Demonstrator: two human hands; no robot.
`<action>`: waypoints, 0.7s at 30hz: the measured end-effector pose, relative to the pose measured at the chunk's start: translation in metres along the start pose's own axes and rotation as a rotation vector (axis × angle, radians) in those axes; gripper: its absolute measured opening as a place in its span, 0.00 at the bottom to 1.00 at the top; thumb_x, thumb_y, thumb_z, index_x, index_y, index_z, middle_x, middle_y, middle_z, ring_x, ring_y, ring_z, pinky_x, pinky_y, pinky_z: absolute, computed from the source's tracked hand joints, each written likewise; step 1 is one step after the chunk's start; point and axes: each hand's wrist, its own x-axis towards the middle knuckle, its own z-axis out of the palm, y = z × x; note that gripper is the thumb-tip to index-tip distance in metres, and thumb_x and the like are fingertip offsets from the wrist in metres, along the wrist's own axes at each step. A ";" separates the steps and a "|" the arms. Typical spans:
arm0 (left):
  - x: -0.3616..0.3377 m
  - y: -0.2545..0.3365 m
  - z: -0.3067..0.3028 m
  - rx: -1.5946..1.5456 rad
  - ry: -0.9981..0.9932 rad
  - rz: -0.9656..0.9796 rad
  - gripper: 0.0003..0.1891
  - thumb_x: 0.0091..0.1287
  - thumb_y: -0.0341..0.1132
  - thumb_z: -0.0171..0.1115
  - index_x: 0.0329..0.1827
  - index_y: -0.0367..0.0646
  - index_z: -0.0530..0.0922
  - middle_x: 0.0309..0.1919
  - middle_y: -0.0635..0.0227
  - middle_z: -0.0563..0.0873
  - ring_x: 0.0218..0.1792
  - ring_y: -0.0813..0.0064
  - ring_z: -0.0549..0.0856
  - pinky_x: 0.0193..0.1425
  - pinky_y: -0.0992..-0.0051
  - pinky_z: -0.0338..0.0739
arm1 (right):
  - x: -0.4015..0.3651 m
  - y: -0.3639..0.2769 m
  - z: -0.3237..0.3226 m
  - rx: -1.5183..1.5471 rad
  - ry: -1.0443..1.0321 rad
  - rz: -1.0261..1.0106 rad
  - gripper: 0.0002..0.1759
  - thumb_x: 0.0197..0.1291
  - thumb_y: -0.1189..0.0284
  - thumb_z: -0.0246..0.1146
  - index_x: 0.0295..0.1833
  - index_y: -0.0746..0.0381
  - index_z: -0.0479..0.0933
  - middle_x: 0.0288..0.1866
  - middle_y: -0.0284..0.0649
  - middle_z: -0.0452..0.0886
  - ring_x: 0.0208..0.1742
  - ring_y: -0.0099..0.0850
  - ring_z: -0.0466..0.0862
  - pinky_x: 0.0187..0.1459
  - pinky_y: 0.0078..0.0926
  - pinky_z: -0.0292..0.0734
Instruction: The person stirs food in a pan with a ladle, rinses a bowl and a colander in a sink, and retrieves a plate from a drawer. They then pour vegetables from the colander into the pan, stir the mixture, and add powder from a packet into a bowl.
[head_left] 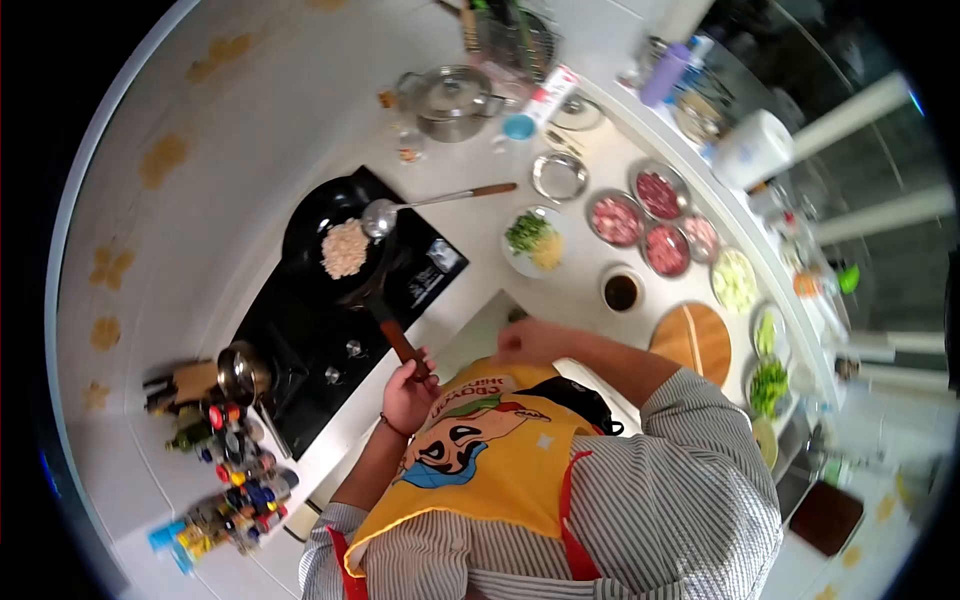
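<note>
My left hand (408, 395) is closed round the brown wooden handle (402, 347) of a black wok (302, 225). The wok sits on the black gas stove (262, 322), with a heap of pale, crumbly food (345, 248) in it. A ladle (380, 217) rests its metal bowl inside the wok, its wooden-ended handle reaching over the counter. In front of my yellow apron hangs my right hand (527, 343), apart from the wok and ladle; its fingers are blurred and turned downward. Closest to it on the counter are a bowl of dark sauce (621, 292) and a plate of chopped greens and minced yellowish pieces (535, 240).
Metal bowls of raw meat (616, 218) and a round wooden board (692, 345) stand on the right. Cut vegetables (735, 280) line the window side. A lidded pot (450, 103) stands at the back; several bottles (240, 450) crowd the left of the stove.
</note>
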 end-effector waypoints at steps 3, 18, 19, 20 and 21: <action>0.000 0.002 -0.009 0.030 -0.054 -0.019 0.20 0.75 0.45 0.61 0.67 0.54 0.77 0.46 0.77 0.86 0.40 0.75 0.80 0.50 0.71 0.75 | -0.055 -0.016 0.087 0.079 -0.202 0.062 0.38 0.75 0.39 0.52 0.60 0.63 0.85 0.59 0.53 0.86 0.60 0.47 0.84 0.64 0.40 0.75; 0.019 -0.029 -0.012 0.103 -0.359 -0.137 0.15 0.80 0.45 0.56 0.62 0.52 0.83 0.49 0.75 0.92 0.40 0.73 0.87 0.48 0.70 0.85 | -0.249 0.029 0.232 0.250 0.475 0.388 0.31 0.71 0.40 0.58 0.57 0.57 0.86 0.57 0.48 0.87 0.59 0.48 0.84 0.61 0.42 0.77; 0.018 -0.033 -0.011 0.124 -0.354 -0.107 0.15 0.80 0.44 0.57 0.61 0.52 0.83 0.49 0.75 0.92 0.39 0.73 0.87 0.47 0.70 0.84 | -0.262 0.059 0.245 0.261 0.548 0.398 0.28 0.69 0.43 0.62 0.53 0.57 0.86 0.54 0.47 0.87 0.56 0.47 0.85 0.58 0.42 0.79; 0.019 -0.038 -0.012 0.157 -0.306 -0.043 0.14 0.79 0.44 0.58 0.60 0.52 0.84 0.48 0.76 0.92 0.38 0.76 0.87 0.44 0.72 0.84 | -0.276 0.095 0.259 0.268 0.617 0.403 0.24 0.67 0.46 0.65 0.49 0.57 0.86 0.51 0.46 0.88 0.54 0.45 0.86 0.55 0.42 0.80; 0.018 -0.042 -0.010 0.167 -0.293 -0.015 0.13 0.78 0.45 0.60 0.59 0.52 0.84 0.46 0.76 0.92 0.38 0.78 0.87 0.43 0.73 0.83 | -0.292 0.134 0.274 0.315 0.753 0.405 0.21 0.66 0.49 0.67 0.47 0.57 0.86 0.50 0.46 0.88 0.52 0.45 0.86 0.54 0.41 0.81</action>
